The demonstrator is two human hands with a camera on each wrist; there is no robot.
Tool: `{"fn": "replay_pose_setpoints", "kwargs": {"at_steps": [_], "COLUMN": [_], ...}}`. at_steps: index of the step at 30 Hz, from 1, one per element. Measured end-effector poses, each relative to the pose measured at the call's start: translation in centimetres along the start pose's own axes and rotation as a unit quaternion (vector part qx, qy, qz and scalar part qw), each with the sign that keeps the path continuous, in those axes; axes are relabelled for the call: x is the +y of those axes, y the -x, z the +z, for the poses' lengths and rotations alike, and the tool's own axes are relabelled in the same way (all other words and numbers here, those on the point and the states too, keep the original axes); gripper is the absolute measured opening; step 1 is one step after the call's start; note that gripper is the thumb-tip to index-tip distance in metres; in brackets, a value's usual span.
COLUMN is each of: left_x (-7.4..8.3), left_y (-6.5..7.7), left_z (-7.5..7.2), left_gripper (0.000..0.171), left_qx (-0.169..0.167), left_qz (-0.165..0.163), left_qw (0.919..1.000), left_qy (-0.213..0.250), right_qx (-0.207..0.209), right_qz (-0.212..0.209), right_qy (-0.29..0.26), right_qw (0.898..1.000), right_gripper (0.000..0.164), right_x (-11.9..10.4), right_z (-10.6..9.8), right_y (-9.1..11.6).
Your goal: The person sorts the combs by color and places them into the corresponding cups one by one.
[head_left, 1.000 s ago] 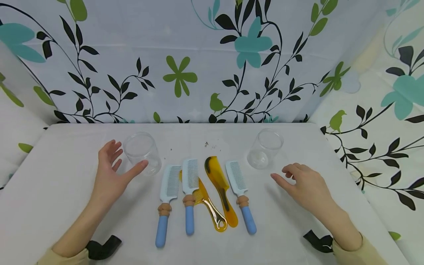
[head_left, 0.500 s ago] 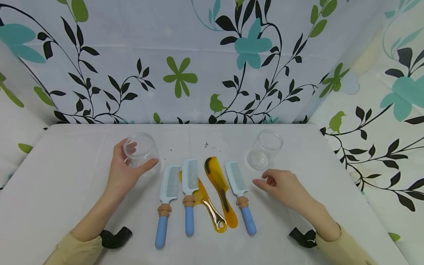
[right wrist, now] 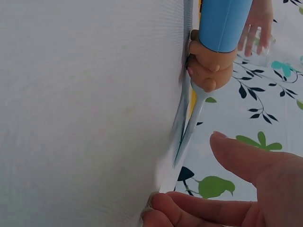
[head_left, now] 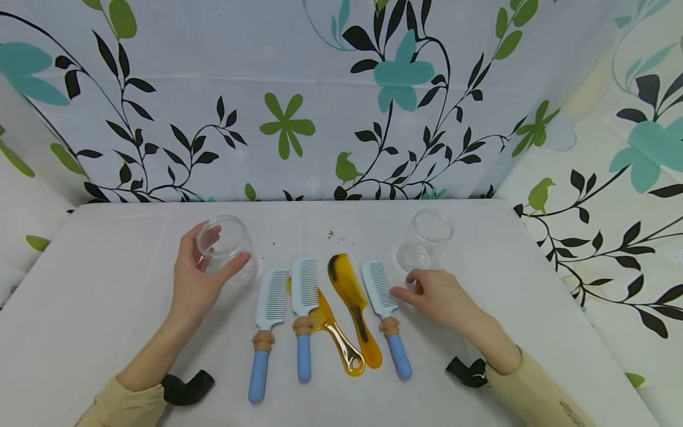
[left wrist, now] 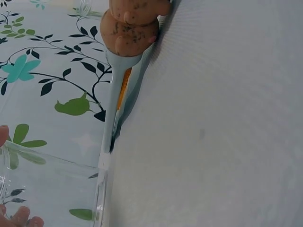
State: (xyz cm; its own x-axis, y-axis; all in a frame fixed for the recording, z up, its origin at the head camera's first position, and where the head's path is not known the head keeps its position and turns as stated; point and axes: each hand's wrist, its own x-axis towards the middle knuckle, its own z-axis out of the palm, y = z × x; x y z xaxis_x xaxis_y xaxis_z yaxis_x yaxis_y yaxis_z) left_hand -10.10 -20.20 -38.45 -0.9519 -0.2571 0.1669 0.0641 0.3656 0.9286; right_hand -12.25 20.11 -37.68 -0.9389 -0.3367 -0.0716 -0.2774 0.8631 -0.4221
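My left hand point(head_left: 197, 273) is wrapped round a clear cup point(head_left: 229, 243) at the left, thumb on the near side and fingers behind; in the left wrist view fingertips point(left wrist: 21, 216) show through the cup's wall. My right hand point(head_left: 445, 299) hovers beside the rightmost light blue comb point(head_left: 379, 287), its thumb tip right at the comb's toothed edge. The right wrist view shows thumb and fingers apart, with nothing between them. That comb has a blue handle point(right wrist: 225, 23) and a brown figure-like collar point(right wrist: 213, 66).
Two more light blue combs, one left point(head_left: 273, 302) and one middle point(head_left: 305, 287), lie alongside two amber combs, one point(head_left: 347, 279) whole in view, the other point(head_left: 338, 338) partly covered. A second clear cup point(head_left: 427, 240) stands back right. Brown specks point(head_left: 336, 236) mark the white table point(head_left: 117, 284).
My left hand has moved right and closed round the left cup. My right hand has moved left, from below the right cup to the rightmost blue comb.
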Motion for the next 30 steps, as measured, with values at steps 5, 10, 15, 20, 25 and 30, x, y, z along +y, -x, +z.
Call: {"fn": "replay_pose_setpoints", "kwargs": {"at_steps": [5,10,15,20,25,30], "left_x": [-0.3,-1.0,-1.9,-2.6,-2.9,-3.0], "left_y": [0.0,-0.2,-0.2,-0.3,-0.2,-0.2], "left_z": [0.1,0.3,0.7,0.8,0.8,0.7], "left_gripper": [0.080,0.078,0.078,0.081,0.083,0.083], "left_qx": [0.013,0.020,0.029,0.033,0.031,0.029], "left_qz": [0.013,0.031,0.051,0.066,0.078,0.084], "left_qw": [0.9998,0.9988,0.9963,0.9940,0.9924,0.9917], "left_qy": [0.008,0.032,0.062,0.081,0.091,0.093], "right_qx": [-0.006,-0.015,-0.017,-0.019,-0.006,0.003], "right_qz": [0.008,0.020,0.021,0.025,0.015,0.007], "right_qy": [0.000,-0.002,-0.001,-0.003,-0.011,-0.013], "right_qw": [1.000,1.000,1.000,1.000,1.000,1.000], "right_gripper": [0.043,0.048,0.049,0.050,0.053,0.056], "right_x": [-0.2,-0.5,-0.9,-0.8,-0.6,-0.7], "right_z": [0.3,0.5,0.6,0.9,1.5,1.9], "right_y": [-0.4,-1.0,-1.5,-1.9,-2.1,-2.1]}}
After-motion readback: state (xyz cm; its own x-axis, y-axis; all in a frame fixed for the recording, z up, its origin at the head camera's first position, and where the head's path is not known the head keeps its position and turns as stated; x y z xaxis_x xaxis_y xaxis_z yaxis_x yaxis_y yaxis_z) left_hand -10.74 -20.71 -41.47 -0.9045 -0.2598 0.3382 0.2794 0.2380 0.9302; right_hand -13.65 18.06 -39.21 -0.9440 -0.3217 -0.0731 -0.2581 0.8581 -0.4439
